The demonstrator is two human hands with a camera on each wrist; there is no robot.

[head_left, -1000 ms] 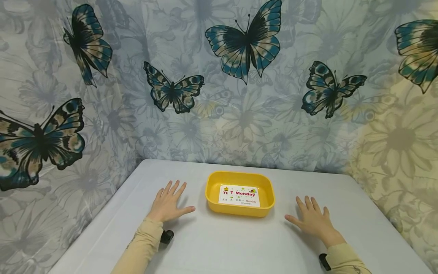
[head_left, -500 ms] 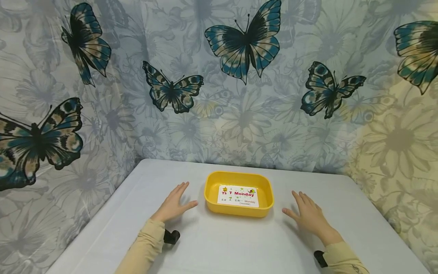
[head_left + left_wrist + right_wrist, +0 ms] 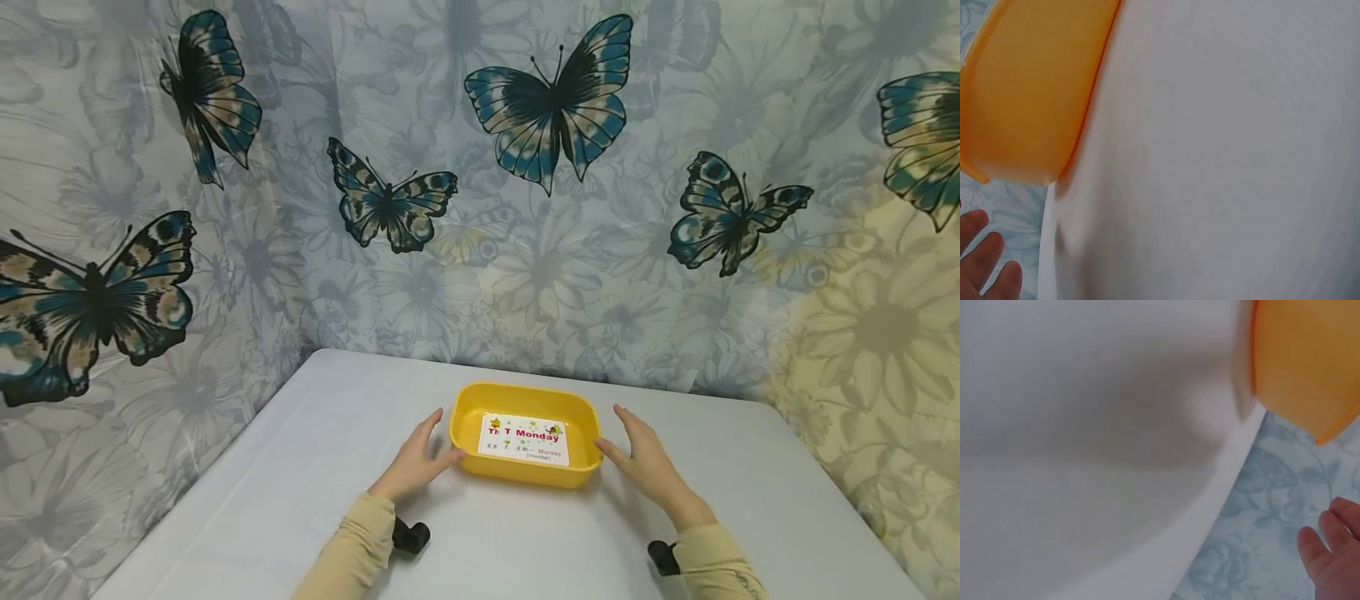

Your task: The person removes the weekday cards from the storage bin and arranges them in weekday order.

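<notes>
A yellow plastic tray [image 3: 525,477] with rounded corners stands on the white table, and printed cards [image 3: 523,440] lie in it, the largest showing "Monday". At its left side is my left hand [image 3: 414,463], fingers straight and thumb tip right at the near left corner. My right hand [image 3: 647,463] is at the other side, its thumb tip right by the right rim. In the left wrist view the tray wall [image 3: 1035,94] fills the upper left with fingertips [image 3: 985,256] below it. The right wrist view has relaxed fingers [image 3: 1335,531] below the tray's corner.
The white tabletop [image 3: 517,550] reaches back to a floral wall covering [image 3: 540,275] printed with large butterflies [image 3: 555,108]. Each wrist bears a black camera, one at the left cuff [image 3: 412,537] and one at the right cuff [image 3: 663,558].
Both hands have moved inward from the table's sides to the tray, turning from palms down to more edge-on. The tray stays in place; the head view has shifted slightly.
</notes>
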